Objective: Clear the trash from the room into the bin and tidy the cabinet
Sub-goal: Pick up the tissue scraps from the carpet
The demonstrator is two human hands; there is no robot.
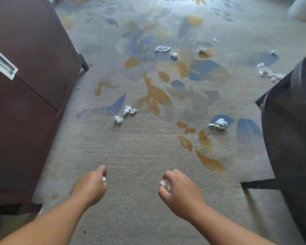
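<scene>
**Q:** Trash: where does it lie, and how far along do we judge the task?

**A:** We see crumpled paper wads scattered over the carpet (134, 149). A pair (125, 114) lies at centre frame, one wad (218, 123) at centre right, a cluster (268, 73) at the right edge beside the dark object, and several more across the upper middle, among them a flat one (162, 48). We judge the work to be at an early stage: most wads remain on the floor. The dark rounded object (290, 121) at the right may be the bin, but we cannot tell; blur hides its form. The cabinet (30, 96) fills the left of the frame with its front closed; we cannot tell what tidying it needs.

**Q:** What do the fingers show?

**A:** Both hands sit at lower centre, above the carpet and apart from each other. The left hand (91, 184) is curled into a fist, fingers together, with a small scrap (104, 179) of white showing at its right side. The right hand (180, 189) is likewise clenched, fingers wrapped on a larger wad (165, 183) that protrudes at its left side. Neither hand touches the floor, the cabinet or the dark object.

**Q:** What remains?

**A:** We judge that both handfuls must go to the bin, then the remaining wads, then the cabinet.
</scene>
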